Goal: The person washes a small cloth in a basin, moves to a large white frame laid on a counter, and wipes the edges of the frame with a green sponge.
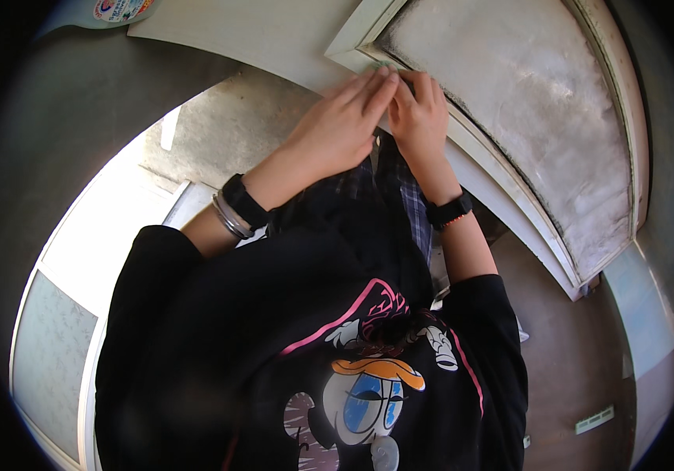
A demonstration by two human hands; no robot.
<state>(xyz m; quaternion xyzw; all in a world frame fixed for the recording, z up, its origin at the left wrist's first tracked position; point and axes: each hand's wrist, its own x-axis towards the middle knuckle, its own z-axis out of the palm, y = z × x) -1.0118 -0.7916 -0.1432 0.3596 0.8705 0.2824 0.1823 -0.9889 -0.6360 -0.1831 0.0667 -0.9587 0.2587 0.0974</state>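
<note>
My left hand (pixel 337 129) and my right hand (pixel 422 115) meet at the fingertips, over the near corner of a white frame. A sliver of a small green thing (pixel 383 65) shows at the fingertips, pinched between the two hands. Most of it is hidden by the fingers, and its kind cannot be told. Beneath and beyond the hands lies a framed panel (pixel 519 100) with a cloudy, stained surface. Black grime lines the inner edge of its white frame (pixel 490 156). Both wrists carry dark bands.
A pale board or ledge (pixel 225 29) extends left of the frame. A bottle with a printed label (pixel 122 9) stands at its far left. Bright window or door panes (pixel 54 329) are at the lower left. Brown flooring or wall (pixel 567 353) shows at the right.
</note>
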